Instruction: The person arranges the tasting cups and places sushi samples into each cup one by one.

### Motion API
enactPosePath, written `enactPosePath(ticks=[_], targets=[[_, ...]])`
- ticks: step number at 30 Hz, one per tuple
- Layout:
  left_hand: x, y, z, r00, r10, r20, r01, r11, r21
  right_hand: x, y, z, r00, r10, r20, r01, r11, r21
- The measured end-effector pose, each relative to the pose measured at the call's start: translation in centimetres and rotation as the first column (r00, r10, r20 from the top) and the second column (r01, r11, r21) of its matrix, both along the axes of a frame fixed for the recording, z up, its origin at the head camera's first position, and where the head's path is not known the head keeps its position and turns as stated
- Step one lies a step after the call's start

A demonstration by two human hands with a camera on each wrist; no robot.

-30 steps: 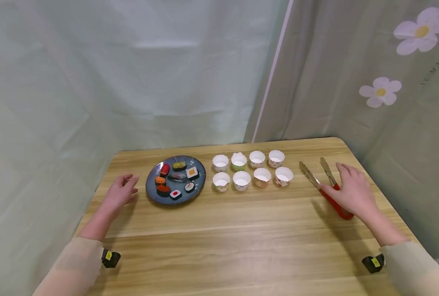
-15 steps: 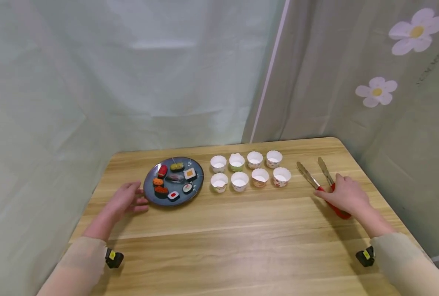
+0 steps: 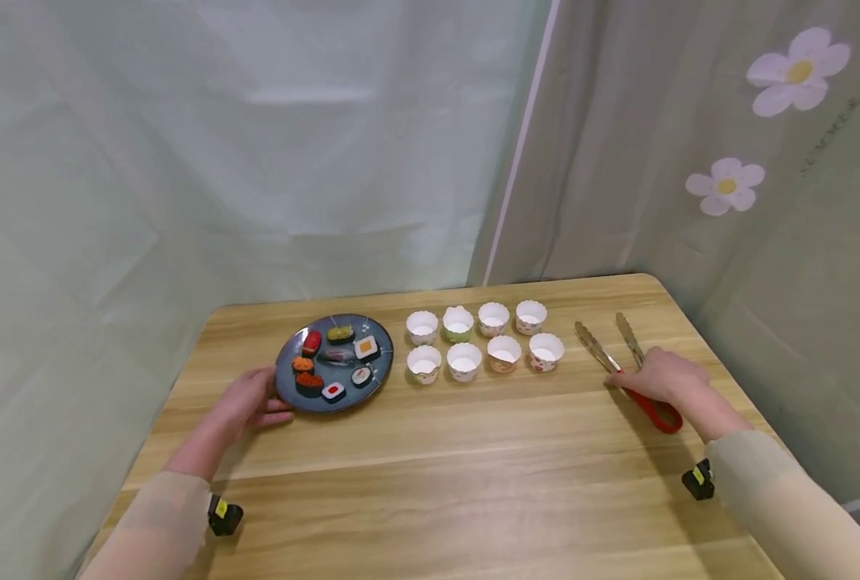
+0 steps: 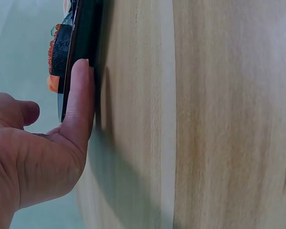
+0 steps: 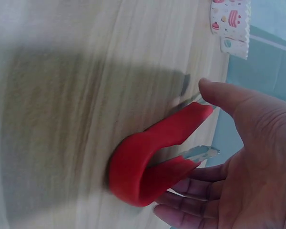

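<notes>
At the left rim of the dark blue round plate [image 3: 335, 407], my left hand [image 3: 250, 399] has straight fingers. In the left wrist view a finger lies along the plate's underside, with the thumb apart from the rim. Several sushi pieces sit on the plate, among them an orange-topped roll [image 3: 309, 383] and a red-topped one [image 3: 312, 342]. My right hand [image 3: 670, 379] holds red-handled metal tongs [image 5: 133, 167] around their spread arms. Its thumb is on one arm and curled fingers are by the other. The tongs' tips point toward the table's far side.
Several paper baking cups stand in two rows between the plate and the tongs, such as a front-row cup [image 3: 546, 353] and a green one [image 3: 458, 324]. The wooden table [image 3: 415, 483] ends at a pale curtain [image 3: 292, 161] with flower prints.
My left hand has moved right and reached the plate's rim. The right hand has lowered and closed in around the tongs. The view has shifted slightly.
</notes>
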State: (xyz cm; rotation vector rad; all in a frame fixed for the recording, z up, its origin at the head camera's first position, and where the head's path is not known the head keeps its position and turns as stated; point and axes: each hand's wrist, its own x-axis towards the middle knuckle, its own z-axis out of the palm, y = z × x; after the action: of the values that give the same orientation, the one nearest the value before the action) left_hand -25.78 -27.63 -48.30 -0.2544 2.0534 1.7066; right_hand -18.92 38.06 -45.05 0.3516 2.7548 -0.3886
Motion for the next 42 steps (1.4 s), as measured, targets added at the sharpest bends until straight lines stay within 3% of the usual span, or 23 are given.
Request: enactPosePath(ticks=[5,14,42], targets=[[0.1,0.0,-0.3,0.999,0.027,0.016,-0.028,0.999,0.040,-0.3,-0.3,0.0,0.999,-0.009,0.041,0.008,1.000,0.019],[-0.1,0.1,-0.7,0.996,0.077,0.037,-0.078,0.997,0.025,-0.6,-0.4,0.0,0.998,-0.004,0.061,0.001,0.999,0.043],[-0.2,0.1,-1.3,0.995,0.091,0.027,-0.092,0.995,0.030,-0.2,-0.5,0.5,0.998,0.012,0.064,-0.011,1.000,-0.011]])
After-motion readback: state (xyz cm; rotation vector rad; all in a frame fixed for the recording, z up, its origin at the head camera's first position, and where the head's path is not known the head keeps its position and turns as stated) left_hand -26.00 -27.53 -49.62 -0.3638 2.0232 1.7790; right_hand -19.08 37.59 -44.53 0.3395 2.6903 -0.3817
